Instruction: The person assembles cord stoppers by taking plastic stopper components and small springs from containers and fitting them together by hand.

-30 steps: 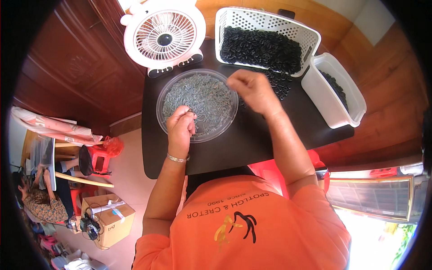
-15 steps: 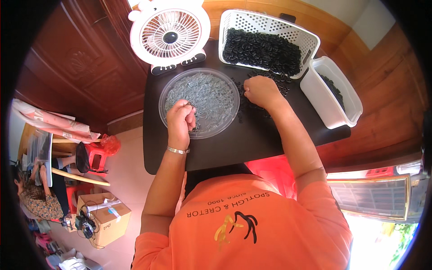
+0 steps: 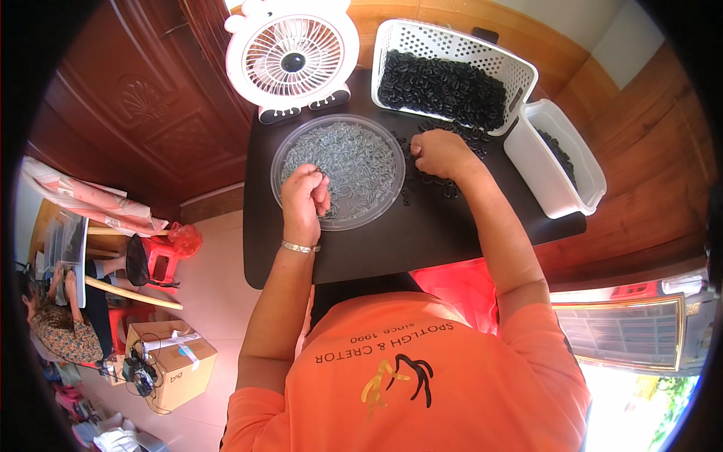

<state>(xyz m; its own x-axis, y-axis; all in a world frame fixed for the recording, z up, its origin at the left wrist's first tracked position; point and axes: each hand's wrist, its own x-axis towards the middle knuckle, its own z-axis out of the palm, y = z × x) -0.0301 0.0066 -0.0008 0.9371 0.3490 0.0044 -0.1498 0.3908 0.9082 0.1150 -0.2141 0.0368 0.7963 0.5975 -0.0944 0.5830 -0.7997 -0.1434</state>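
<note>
My left hand (image 3: 304, 200) is closed over the left side of a round clear tray (image 3: 280, 154) full of small, shiny grey-silver pieces. Something small and dark shows at its fingertips, too small to name. My right hand (image 3: 440, 153) has its fingers pressed together down at the loose black ring-like pieces (image 3: 444, 187) scattered on the dark tabletop; what lies between the fingertips is hidden.
Behind the tray stands a pink-and-white fan (image 3: 294, 62). A white perforated basket (image 3: 520, 79) holds many black pieces. Beside it a white bin (image 3: 546, 177) has more inside. At far left another person (image 3: 68, 324) sits near a cardboard box (image 3: 181, 373).
The view has shifted slightly. My hands stay in nearly the same places, the left still closed over the tray and the right still at the black pieces.
</note>
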